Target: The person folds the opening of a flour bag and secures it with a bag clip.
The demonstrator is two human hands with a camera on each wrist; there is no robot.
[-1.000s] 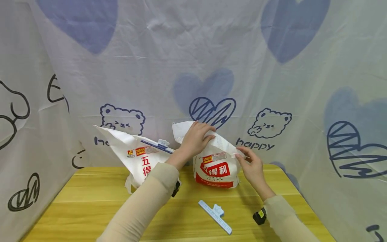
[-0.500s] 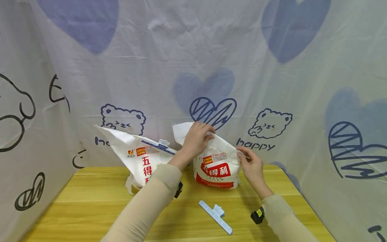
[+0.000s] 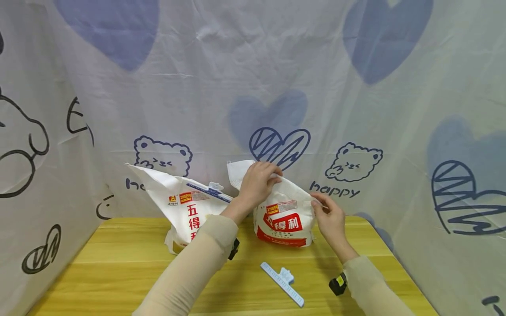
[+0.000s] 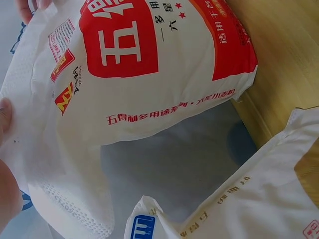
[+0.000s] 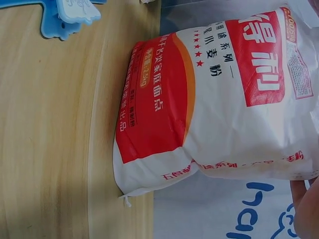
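Note:
A white flour bag (image 3: pixel 282 224) with red panels stands upright at the back of the table. My left hand (image 3: pixel 258 184) grips its top edge, fingers over the back and thumb in front. At the bag's upper right corner, my right hand (image 3: pixel 330 217) pinches the white material between thumb and fingers. Left of the bag's middle, a flap of its top sticks up past my left hand. A light blue sealing clip (image 3: pixel 282 283) lies on the table in front of the bag. In the right wrist view the bag's red lower panel (image 5: pixel 154 99) faces the camera.
To the left stands a second white flour bag (image 3: pixel 178 213), partly behind my left forearm, with a dark blue sealing clip (image 3: pixel 207 191) across its top. A patterned cloth (image 3: pixel 253 79) hangs close behind the wooden table (image 3: pixel 118 263) and along its sides.
The dotted flap at the front of the bag's top, near my right hand, has turned back out of sight. Both hands keep their hold, almost in place.

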